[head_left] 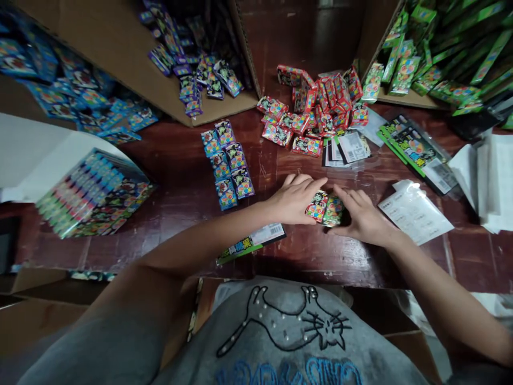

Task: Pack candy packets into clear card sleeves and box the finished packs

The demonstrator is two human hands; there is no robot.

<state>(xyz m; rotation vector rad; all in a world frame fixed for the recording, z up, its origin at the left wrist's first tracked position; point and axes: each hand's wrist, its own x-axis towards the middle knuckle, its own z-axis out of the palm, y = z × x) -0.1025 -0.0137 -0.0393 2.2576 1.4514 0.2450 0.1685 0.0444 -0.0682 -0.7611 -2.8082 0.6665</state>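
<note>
While the left hand (295, 199) in the head view holds a red candy box (316, 207) from its left side, the right hand (363, 218) grips the green candy box (333, 210) set against it, the pair between both hands at the counter (304, 254). Leftward, blue candy boxes (220, 166) and purple candy boxes (235, 156) form two adjoining columns; beyond lies a red candy-box heap (294, 122).

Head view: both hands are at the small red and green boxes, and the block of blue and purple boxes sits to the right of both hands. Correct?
No: the block of blue and purple boxes sits to the left of both hands, as the head view shows. The left hand and right hand are at the red box and green box.
</note>
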